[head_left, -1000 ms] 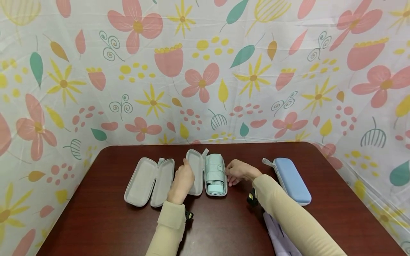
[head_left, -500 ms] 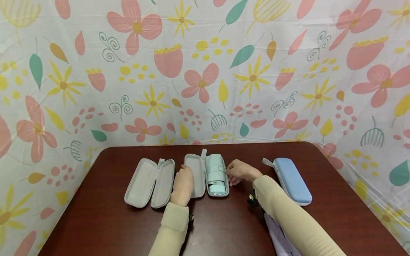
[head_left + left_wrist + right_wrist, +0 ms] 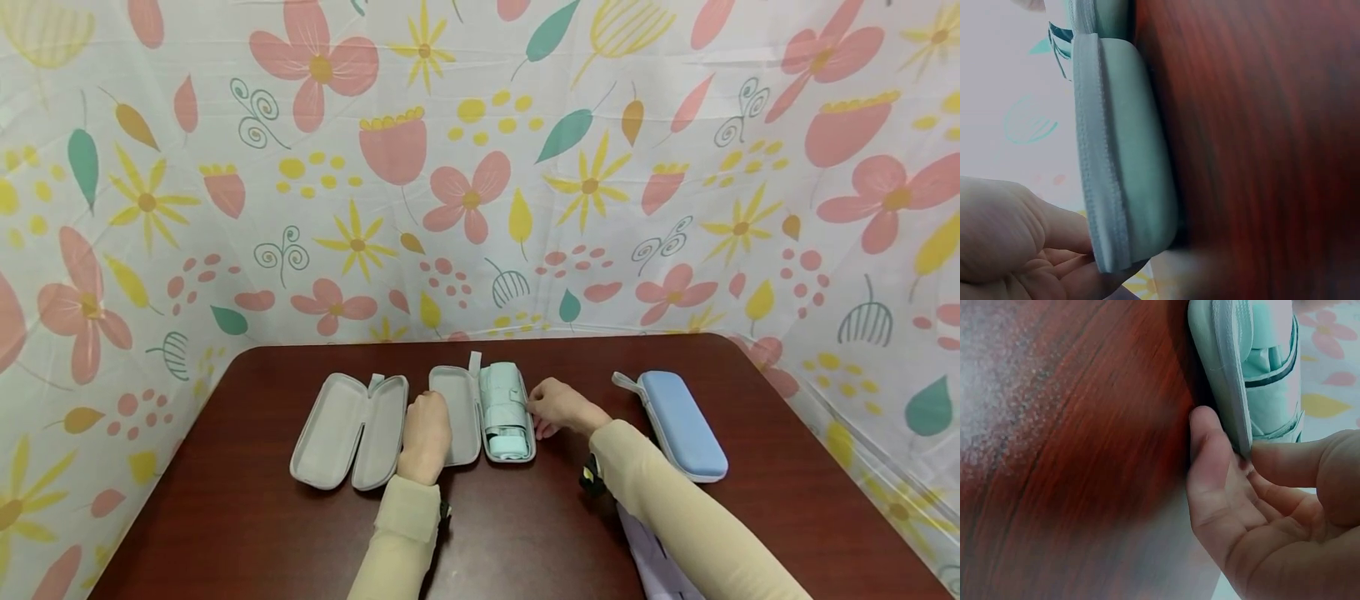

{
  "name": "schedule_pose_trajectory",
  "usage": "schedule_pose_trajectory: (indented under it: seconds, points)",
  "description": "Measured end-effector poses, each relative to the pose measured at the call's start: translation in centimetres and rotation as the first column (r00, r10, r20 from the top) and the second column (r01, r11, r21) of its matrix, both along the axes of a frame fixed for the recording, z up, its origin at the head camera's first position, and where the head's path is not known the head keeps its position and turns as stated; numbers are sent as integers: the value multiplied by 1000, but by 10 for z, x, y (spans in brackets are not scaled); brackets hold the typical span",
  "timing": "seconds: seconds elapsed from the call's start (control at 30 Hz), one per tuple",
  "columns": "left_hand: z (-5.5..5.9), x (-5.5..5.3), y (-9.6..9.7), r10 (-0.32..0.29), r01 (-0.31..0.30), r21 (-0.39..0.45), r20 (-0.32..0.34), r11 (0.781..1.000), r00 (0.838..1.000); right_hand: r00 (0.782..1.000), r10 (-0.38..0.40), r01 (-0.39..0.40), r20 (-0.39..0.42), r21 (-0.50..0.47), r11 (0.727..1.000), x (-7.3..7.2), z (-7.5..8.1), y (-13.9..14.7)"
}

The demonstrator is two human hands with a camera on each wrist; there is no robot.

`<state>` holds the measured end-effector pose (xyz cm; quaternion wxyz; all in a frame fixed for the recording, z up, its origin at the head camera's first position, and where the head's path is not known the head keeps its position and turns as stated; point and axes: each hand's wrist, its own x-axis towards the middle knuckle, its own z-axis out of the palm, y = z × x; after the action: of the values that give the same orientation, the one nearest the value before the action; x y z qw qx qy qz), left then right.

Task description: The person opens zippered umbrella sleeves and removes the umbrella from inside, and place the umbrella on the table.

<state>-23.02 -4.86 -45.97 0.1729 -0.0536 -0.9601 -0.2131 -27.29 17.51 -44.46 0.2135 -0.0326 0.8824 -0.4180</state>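
Observation:
A mint-green zip case (image 3: 464, 408) lies opened flat in the middle of the table, grey lining up. In its right half sits a folded mint-green umbrella (image 3: 503, 408). My left hand (image 3: 427, 432) pinches the outer rim of the left half; the left wrist view shows the thumb on the zip edge (image 3: 1100, 162) and fingers curled below it. At the right half, my right hand (image 3: 562, 405) pinches the rim, thumb (image 3: 1288, 461) on the edge and fingers against the outer wall. The left hand covers part of the left half in the head view.
Left of my left hand lies another opened grey-lined case (image 3: 330, 433). A closed blue case (image 3: 684, 425) with a strap stands at the right. Something purple (image 3: 654, 554) lies partly under my right sleeve. A floral curtain (image 3: 480, 167) hangs behind the table (image 3: 225, 517).
The mint-green case's left half has come down flatter, with my left hand shifting slightly left and down along with it. My right hand has stayed at the right rim.

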Motion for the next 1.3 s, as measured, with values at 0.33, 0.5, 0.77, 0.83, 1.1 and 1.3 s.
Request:
schedule_pose_trajectory:
  seconds: [0.33, 0.5, 0.77, 0.83, 1.1, 1.3]
  points:
    - [0, 1, -2, -8, 8, -7, -2, 1000, 1000, 993, -50, 56, -111, 48, 997, 4, -1, -3]
    - [0, 1, -3, -7, 6, -28, -42, 1000, 999, 968, -76, 99, -238, 89, 991, 2, 2, -6]
    - [0, 2, -4, -2, 2, 11, 30, 1000, 1000, 919, -48, 125, -391, 174, 977, -2, 11, -19]
    - [0, 1, -5, -8, 7, 20, 32, 1000, 999, 915, -50, 130, -401, 173, 976, -2, 13, -22]
    - [1, 1, -5, -21, 21, 15, 32, 1000, 999, 927, -46, 113, -372, 161, 980, 1, 21, -35]
    - [2, 1, -6, -25, 25, 16, 9, 1000, 1000, 948, -26, 96, -316, 210, 973, 1, 23, -44]
